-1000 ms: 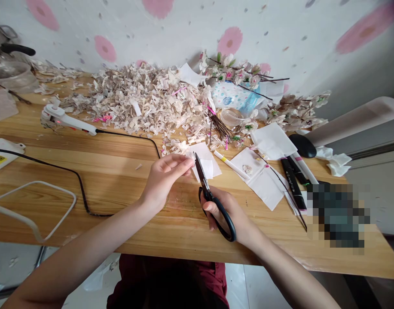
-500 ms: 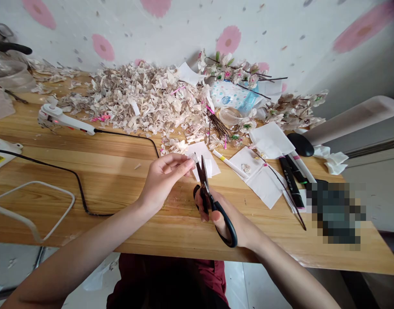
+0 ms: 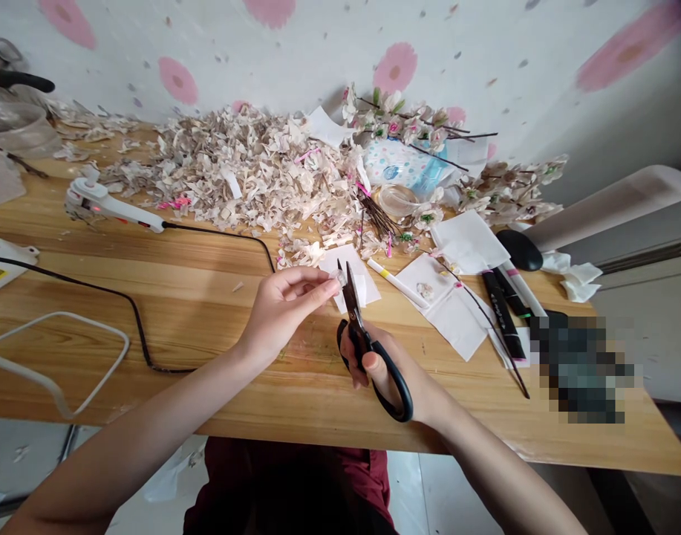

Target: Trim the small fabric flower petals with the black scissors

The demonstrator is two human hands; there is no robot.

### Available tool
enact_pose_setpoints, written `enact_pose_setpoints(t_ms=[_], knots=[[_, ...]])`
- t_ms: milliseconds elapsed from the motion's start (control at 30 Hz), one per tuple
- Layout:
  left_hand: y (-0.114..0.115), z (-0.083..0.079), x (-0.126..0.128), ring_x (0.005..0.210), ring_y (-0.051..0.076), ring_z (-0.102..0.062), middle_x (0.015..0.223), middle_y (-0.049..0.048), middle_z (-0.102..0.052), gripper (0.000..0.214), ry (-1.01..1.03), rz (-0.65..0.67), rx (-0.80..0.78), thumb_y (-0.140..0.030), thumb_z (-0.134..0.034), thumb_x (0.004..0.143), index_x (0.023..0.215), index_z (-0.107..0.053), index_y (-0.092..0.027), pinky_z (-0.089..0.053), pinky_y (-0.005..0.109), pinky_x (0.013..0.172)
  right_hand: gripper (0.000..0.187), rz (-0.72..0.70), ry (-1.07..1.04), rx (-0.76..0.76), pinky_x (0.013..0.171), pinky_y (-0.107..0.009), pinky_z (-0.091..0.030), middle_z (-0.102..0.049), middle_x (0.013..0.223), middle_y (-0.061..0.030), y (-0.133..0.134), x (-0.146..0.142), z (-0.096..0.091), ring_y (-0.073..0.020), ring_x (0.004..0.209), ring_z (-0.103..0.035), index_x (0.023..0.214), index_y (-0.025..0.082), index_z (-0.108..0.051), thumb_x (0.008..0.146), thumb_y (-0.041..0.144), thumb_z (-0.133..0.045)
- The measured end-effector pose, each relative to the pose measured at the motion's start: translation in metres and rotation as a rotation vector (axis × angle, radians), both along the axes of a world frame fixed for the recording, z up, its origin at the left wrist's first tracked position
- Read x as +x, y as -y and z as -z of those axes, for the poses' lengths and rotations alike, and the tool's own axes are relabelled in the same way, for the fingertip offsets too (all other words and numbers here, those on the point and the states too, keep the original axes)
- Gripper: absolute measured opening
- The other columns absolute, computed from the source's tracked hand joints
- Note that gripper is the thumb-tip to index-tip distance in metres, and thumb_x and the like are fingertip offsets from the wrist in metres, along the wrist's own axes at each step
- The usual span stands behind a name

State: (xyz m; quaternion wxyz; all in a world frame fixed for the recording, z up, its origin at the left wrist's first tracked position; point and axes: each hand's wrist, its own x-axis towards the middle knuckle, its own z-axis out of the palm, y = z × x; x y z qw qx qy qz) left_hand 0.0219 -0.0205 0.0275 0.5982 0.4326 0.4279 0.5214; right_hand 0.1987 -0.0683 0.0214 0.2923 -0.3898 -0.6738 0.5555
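Note:
My left hand (image 3: 284,305) pinches a small pale paper piece (image 3: 336,277) between thumb and fingertips, just above the wooden table (image 3: 206,297). My right hand (image 3: 390,371) grips black-handled scissors (image 3: 367,342), fingers through the loops. The blades point up and away, slightly parted, with their tips right at the paper piece. A white paper sheet (image 3: 365,286) lies on the table under the blades.
A big heap of pale paper scraps (image 3: 251,174) fills the back of the table. A glue gun (image 3: 103,204) with a black cord (image 3: 139,319) lies left. Paper flower branches (image 3: 418,126), white tissues (image 3: 457,316), dark markers (image 3: 504,308) and a white stick (image 3: 399,284) lie right.
The scissors' blades went from closed beside the paper piece to slightly parted at it. My right hand shifted a little toward me. My left hand kept its pinch almost still.

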Motion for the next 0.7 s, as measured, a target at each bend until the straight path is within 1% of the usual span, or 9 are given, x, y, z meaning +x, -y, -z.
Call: enact_pose_setpoints(t_ms=[167,267,433,700], knots=[[-0.0022,-0.0011,-0.0049,0.081,0.015,-0.069,0.086,0.0019,-0.076,0.013,-0.033,0.015,0.022,-0.029,-0.081,0.071,0.08,-0.075,-0.022,-0.053,0.021,0.068,0.06,0.012,-0.003,-0.034,0.054,-0.026,-0.036,-0.046,0.063,0.0015,-0.001,-0.0001,-0.0026,-0.0131,0.055,-0.043,0.076,0.019,-0.043,0.083,0.078,-0.036],[-0.0038,-0.0015,-0.0067,0.082,0.016,-0.069,0.087,0.0028,-0.076,0.014,-0.049,0.015,0.031,-0.03,-0.08,0.071,0.08,-0.075,-0.021,-0.053,0.023,0.072,0.062,0.014,0.004,-0.057,0.054,-0.026,-0.035,-0.045,0.06,0.0025,-0.002,-0.0003,-0.0044,-0.0122,0.052,-0.042,0.075,0.019,-0.043,0.082,0.08,-0.036],[-0.0065,-0.0021,-0.0084,0.083,0.018,-0.068,0.087,0.0046,-0.076,0.016,-0.075,0.0,0.041,-0.033,-0.079,0.072,0.08,-0.074,-0.02,-0.052,0.026,0.074,0.062,0.009,0.004,-0.126,0.049,-0.025,-0.036,-0.043,0.061,0.003,-0.003,0.0001,-0.0059,-0.0113,0.049,-0.043,0.073,0.02,-0.042,0.079,0.081,-0.039],[-0.0094,-0.0044,-0.0107,0.081,0.016,-0.066,0.082,0.003,-0.074,0.017,-0.063,-0.022,0.04,-0.034,-0.078,0.073,0.078,-0.073,-0.019,-0.049,0.024,0.075,0.062,0.016,0.046,-0.106,0.047,-0.024,-0.034,-0.042,0.058,0.0039,-0.0031,0.0003,-0.008,-0.0109,0.049,-0.041,0.071,0.02,-0.042,0.078,0.081,-0.04]])
